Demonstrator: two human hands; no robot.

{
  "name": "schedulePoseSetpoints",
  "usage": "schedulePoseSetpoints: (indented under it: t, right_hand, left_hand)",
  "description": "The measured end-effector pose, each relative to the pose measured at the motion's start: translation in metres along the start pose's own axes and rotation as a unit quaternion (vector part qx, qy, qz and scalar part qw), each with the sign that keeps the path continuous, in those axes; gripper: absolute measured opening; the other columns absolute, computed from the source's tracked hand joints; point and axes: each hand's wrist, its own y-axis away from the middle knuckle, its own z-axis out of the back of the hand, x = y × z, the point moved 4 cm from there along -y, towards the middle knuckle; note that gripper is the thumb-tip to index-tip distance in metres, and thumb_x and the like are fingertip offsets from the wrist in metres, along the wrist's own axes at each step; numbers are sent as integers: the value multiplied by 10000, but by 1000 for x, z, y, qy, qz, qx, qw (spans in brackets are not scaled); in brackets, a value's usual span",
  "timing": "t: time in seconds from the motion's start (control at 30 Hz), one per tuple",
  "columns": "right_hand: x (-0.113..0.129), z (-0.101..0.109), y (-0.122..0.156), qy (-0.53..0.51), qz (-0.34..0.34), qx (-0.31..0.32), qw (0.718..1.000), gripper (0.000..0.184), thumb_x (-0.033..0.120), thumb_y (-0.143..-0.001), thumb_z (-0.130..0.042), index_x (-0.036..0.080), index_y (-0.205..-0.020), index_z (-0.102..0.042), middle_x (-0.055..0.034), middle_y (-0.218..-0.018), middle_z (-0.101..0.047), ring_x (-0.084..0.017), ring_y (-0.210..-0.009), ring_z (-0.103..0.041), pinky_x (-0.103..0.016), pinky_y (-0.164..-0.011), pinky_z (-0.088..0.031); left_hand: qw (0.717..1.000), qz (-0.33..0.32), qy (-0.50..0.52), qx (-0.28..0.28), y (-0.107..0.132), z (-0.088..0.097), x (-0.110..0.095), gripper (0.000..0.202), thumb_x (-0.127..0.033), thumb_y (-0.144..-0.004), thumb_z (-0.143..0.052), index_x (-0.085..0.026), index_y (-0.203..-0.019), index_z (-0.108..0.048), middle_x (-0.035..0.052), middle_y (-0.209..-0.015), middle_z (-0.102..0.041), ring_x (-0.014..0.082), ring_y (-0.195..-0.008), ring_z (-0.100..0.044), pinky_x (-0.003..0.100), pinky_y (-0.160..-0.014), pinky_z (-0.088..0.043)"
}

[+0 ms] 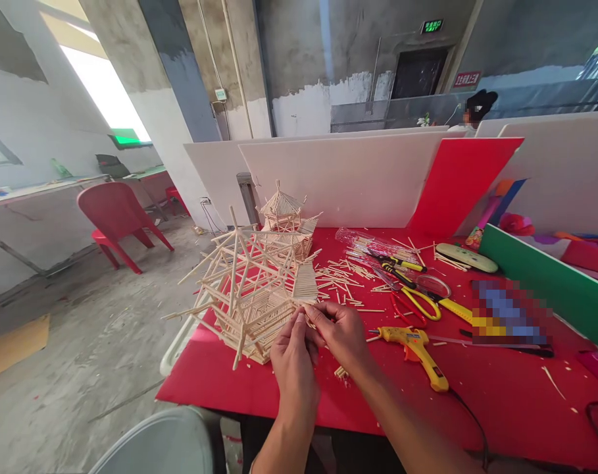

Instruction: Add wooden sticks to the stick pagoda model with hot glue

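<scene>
My left hand [293,355] and my right hand [342,332] meet at the near right side of a pavilion model [237,276] built of thin wooden sticks. Both are closed, thumbs and fingertips pinched together against the model's edge. Whatever small piece sits between the fingertips is hidden. Behind the open stick frame rises a smaller finished tower [280,207] with a pointed stick roof. To the right of my right hand lies a yellow glue gun [417,352], its nozzle toward the model. Loose cut sticks [341,276] are scattered beyond my hands.
Pliers [397,263], yellow-handled scissors [422,301] and a yellow cutter [456,311] lie on the red tabletop [279,401]. A green-sided box [540,283] stands right. White boards [338,178] line the back. A grey bin [160,444] stands front left. Beyond the boards sits a person.
</scene>
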Motion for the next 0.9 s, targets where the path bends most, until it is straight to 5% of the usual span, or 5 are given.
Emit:
schedulePoseSetpoints:
  t: [0.37, 0.6, 0.77, 0.9]
  right_hand:
    - [-5, -11, 4, -74, -25, 36, 996, 353, 501, -843, -543, 202, -658, -576, 72, -425, -404, -99, -361, -384, -224, -352, -319]
    - [4, 1, 2, 181, 85, -31, 979, 344, 441, -869, -542, 192, -654, -644, 9, -589, -597, -113, -551, -494, -228, -531, -360]
    - [9, 4, -1, 206, 104, 13, 973, 320, 403, -870, -543, 186, -664, -656, -3, -638, -627, -120, -597, -526, -227, -566, -368]
    - [5, 5, -2, 109, 68, 71, 989, 344, 418, -874, -540, 177, -654, -647, 15, -562, -589, -108, -541, -500, -216, -538, -376]
  left_hand:
    - [1000, -1, -21, 7, -6, 0, -2, 310, -392, -655, -778, -119, -772, -686, -47, -424, -496, 34, -365, -334, 152, -359, -210]
    - [999, -18, -35, 9, -7, 1, -5, 259, -374, -698, -750, -132, -696, -655, -65, -424, -454, 29, -369, -310, 154, -364, -215]
    - [998, -17, -54, 16, -8, 0, -8, 276, -388, -705, -733, -130, -676, -641, -49, -417, -471, 42, -361, -335, 163, -353, -218]
    - [997, -10, -70, 14, -7, 1, -8, 287, -402, -705, -725, -125, -696, -653, -46, -413, -481, 40, -347, -330, 161, -346, -216]
